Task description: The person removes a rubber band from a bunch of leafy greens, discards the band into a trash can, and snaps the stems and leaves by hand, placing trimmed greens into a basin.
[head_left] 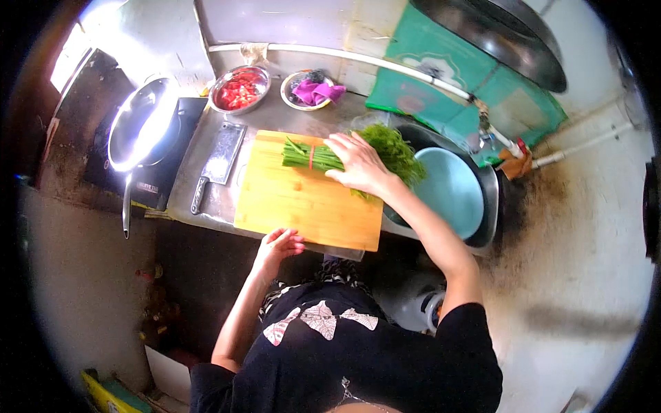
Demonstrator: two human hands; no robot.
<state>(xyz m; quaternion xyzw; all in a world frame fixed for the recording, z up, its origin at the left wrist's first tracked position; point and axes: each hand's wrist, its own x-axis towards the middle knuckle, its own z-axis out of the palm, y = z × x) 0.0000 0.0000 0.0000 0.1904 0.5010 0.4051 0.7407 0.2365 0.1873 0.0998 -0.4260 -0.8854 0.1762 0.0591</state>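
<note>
Your bunch of greens [394, 151] lies along the far edge of the cutting board [303, 206], beneath your right hand [359, 164]. Its long axis runs sideways, roughly parallel to that edge: the stems, tied with a red band [311, 157], point left; the feathery tops point right, past the board's far right corner. Your right grip spans the bunch, thumb and fingers apart; whether it squeezes cannot be told. Your left hand [281, 244], loosely open with half-curled fingers, is at the board's near edge.

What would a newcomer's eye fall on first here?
Probably the glare on the pan, over the cooktop at left. Next, the banded greens under the right hand, partly on the yellow board. Then the red pieces in a metal bowl behind it.
</note>
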